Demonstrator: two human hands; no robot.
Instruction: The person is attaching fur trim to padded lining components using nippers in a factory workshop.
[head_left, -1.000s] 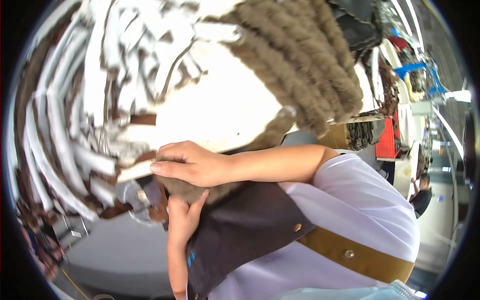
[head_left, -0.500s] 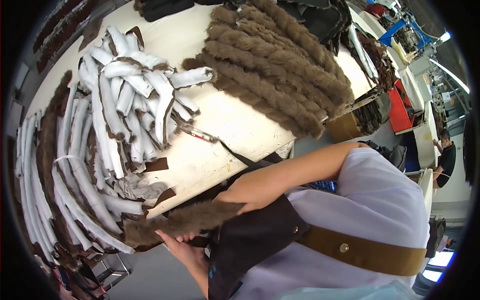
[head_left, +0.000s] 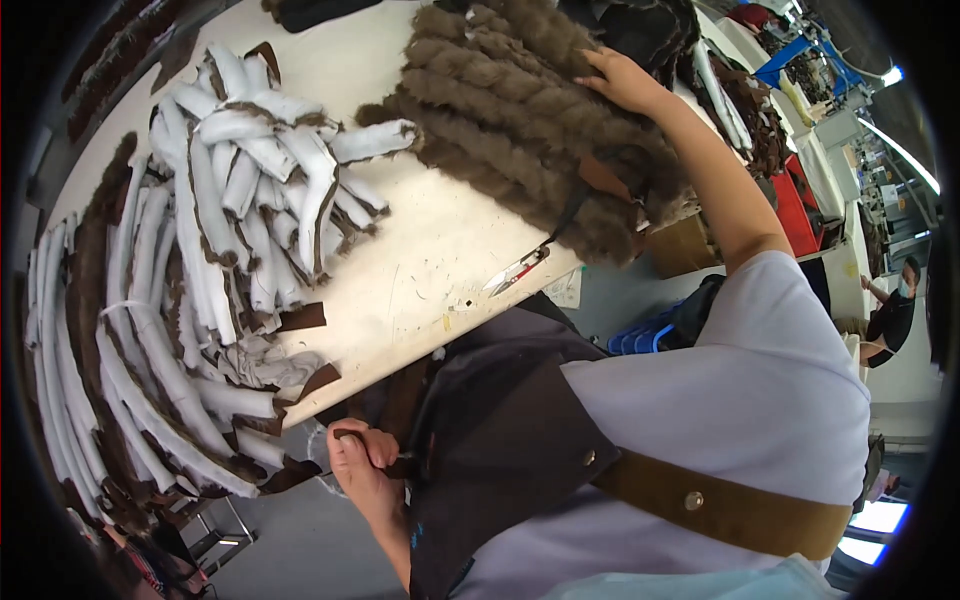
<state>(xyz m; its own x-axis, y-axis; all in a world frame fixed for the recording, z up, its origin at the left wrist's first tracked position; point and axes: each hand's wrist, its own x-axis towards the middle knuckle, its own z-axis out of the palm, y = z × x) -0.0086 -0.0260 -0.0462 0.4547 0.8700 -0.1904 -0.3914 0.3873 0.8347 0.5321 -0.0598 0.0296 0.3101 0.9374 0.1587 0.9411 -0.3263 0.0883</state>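
At the lower middle, my left hand (head_left: 360,460) is closed around a dark brown strip (head_left: 400,467). My right hand (head_left: 620,80) reaches to the upper right, its fingers apart and curved on the edge of a row of brown fur strips (head_left: 500,130). Small thread snips (head_left: 518,270) with a dark strap lie on the cream worktable (head_left: 400,250), below the fur. A jumbled pile of white-backed fur strips (head_left: 250,170) lies left of them, and longer strips (head_left: 150,330) hang over the table's left end.
Black material (head_left: 630,25) lies at the back. To the right are a red bin (head_left: 790,210), a cardboard box (head_left: 680,250) and a blue crate (head_left: 640,335) beside the table. A person in a dark top (head_left: 890,320) stands at another table on the far right.
My right hand has moved from the brown fur piece at the table's front edge up to the row of fur strips. The snips now lie farther right. That held fur piece is no longer seen in my hands.
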